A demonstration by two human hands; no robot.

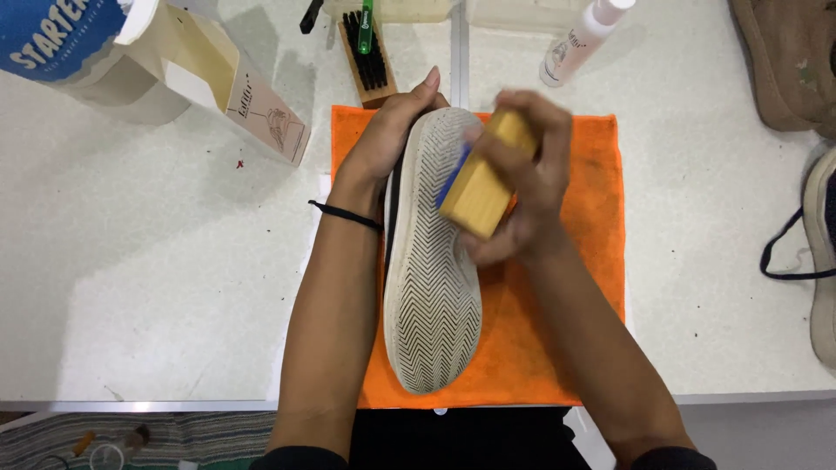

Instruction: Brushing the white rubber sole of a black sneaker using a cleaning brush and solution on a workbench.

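On a speckled white bench point(157, 287), an orange microfibre cloth point(592, 218) lies under a pale sneaker turned sole-up point(433, 287), its herringbone rubber tread grimy. The left hand point(387, 139) clasps the toe; the right hand point(522, 187) grips a blue-bristled wooden block brush point(482, 187) against the forefoot. Scrubbing appears under way, the heel seemingly awaiting firm strokes.

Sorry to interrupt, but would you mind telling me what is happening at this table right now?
A person is holding a white sneaker with a zigzag-patterned sole sole-up over an orange cloth on the white table. The left hand grips the shoe's toe end, while the right hand presses a wooden block brush with blue bristles against the sole. A second wooden brush with black bristles and a white spray bottle lie beyond the cloth.
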